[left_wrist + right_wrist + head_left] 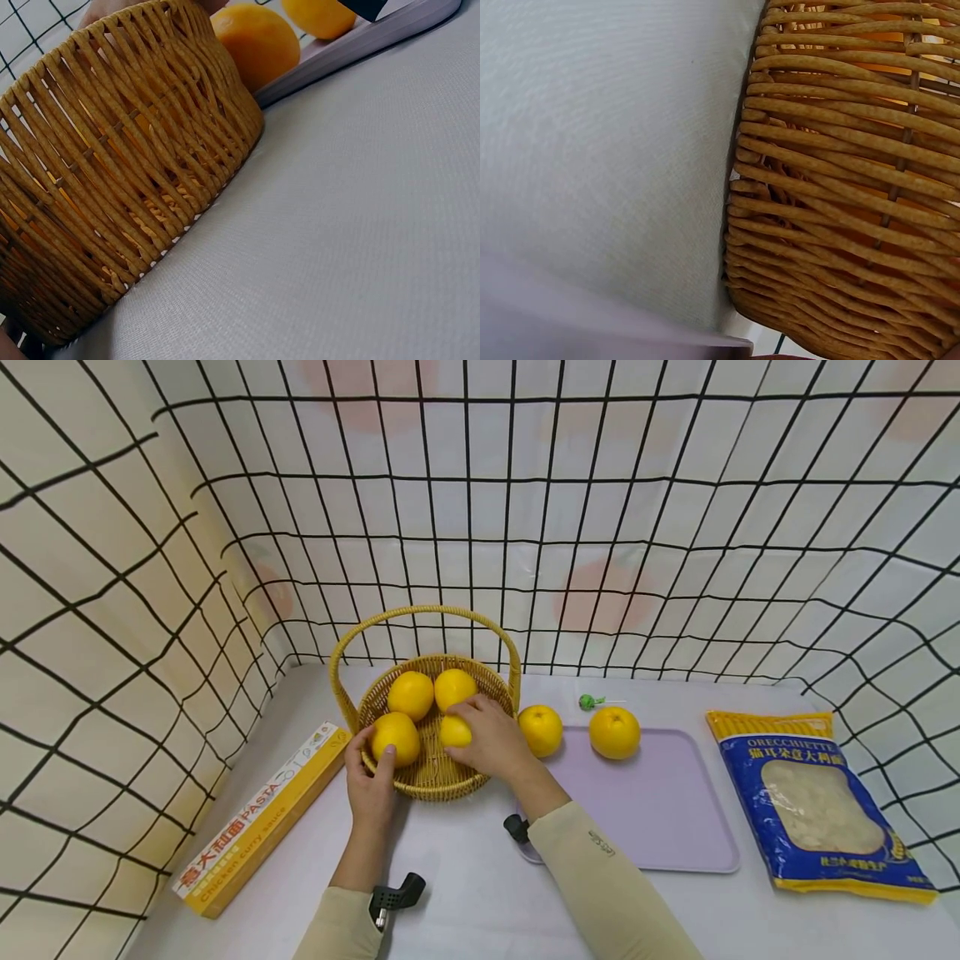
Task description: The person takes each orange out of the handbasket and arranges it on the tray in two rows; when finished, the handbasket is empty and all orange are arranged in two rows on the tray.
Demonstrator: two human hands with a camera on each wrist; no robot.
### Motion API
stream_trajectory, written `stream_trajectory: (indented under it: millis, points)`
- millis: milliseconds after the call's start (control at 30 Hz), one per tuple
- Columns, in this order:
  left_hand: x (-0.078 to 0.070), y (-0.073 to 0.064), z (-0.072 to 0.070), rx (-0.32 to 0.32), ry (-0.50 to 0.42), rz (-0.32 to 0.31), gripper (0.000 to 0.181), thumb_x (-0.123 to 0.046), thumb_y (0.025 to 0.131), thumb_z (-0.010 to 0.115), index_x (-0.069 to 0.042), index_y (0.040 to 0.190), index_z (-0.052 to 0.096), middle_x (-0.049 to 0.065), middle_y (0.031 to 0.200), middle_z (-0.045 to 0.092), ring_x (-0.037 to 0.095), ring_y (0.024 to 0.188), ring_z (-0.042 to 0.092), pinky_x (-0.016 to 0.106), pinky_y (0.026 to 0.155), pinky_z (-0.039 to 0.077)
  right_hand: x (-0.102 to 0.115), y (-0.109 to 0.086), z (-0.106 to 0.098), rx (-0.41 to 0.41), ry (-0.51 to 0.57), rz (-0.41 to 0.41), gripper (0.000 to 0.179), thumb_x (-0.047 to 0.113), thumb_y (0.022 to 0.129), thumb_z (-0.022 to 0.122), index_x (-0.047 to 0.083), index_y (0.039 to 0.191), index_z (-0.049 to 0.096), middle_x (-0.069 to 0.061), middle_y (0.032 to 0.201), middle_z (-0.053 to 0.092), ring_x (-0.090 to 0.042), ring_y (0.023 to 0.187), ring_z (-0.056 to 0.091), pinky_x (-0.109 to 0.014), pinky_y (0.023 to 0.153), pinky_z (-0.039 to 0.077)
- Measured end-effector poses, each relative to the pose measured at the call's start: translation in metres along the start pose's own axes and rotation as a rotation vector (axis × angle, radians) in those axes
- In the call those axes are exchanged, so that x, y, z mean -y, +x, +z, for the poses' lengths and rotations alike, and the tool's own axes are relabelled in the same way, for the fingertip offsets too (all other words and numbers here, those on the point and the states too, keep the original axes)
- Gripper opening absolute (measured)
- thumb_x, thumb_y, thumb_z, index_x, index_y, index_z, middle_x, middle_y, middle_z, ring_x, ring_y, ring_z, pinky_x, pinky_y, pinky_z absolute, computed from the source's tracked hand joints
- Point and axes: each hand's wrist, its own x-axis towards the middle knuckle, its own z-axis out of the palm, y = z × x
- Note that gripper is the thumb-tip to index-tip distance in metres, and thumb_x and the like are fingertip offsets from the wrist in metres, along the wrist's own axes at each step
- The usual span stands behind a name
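Observation:
A wicker basket (438, 785) with a tall arched handle stands on the table, several oranges inside it. My left hand (370, 785) holds the basket's near left rim, its thumb against the nearest orange (396, 739). Over the basket's right side, my right hand (491, 739) grips another orange (455, 732), partly hidden by the fingers. Behind it lie two oranges, one at the back left (410, 695) and one at the back right (455, 689). Both wrist views show mostly the basket's woven side (127, 150) (847, 172), with orange colour showing through the gaps.
Right of the basket, one orange (540, 731) sits by the corner of a lilac tray (630, 818); another (614, 732) rests at its back edge. Behind is a green lollipop (588, 702). A pasta box (262, 818) lies left, an orecchiette bag (821, 806) right. Black netting (468, 535) surrounds the table.

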Motion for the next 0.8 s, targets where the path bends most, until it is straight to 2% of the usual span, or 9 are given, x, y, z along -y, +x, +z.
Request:
stream_trajectory:
  millis: [433, 800]
  points:
    - [-0.0012, -0.0005, 0.0000, 0.002, 0.018, 0.000, 0.044, -0.014, 0.099, 0.059, -0.010, 0.142, 0.049, 0.011, 0.154, 0.039, 0.032, 0.148, 0.035, 0.056, 0.123, 0.025, -0.0007, -0.0060, -0.0006, -0.058, 0.017, -0.063, 0.057, 0.042, 0.084, 0.082, 0.025, 0.136, 0.064, -0.001, 0.138, 0.057, -0.024, 0.128, 0.056, -0.050, 0.101, 0.051]
    - [-0.0015, -0.0005, -0.0008, 0.005, 0.013, -0.006, 0.045, -0.015, 0.099, 0.060, -0.011, 0.142, 0.049, 0.010, 0.154, 0.040, 0.030, 0.147, 0.036, 0.054, 0.123, 0.027, -0.0015, -0.0081, -0.0008, -0.085, 0.092, -0.067, 0.057, 0.042, 0.085, 0.082, 0.026, 0.136, 0.063, -0.001, 0.138, 0.055, -0.024, 0.126, 0.057, -0.048, 0.106, 0.049]
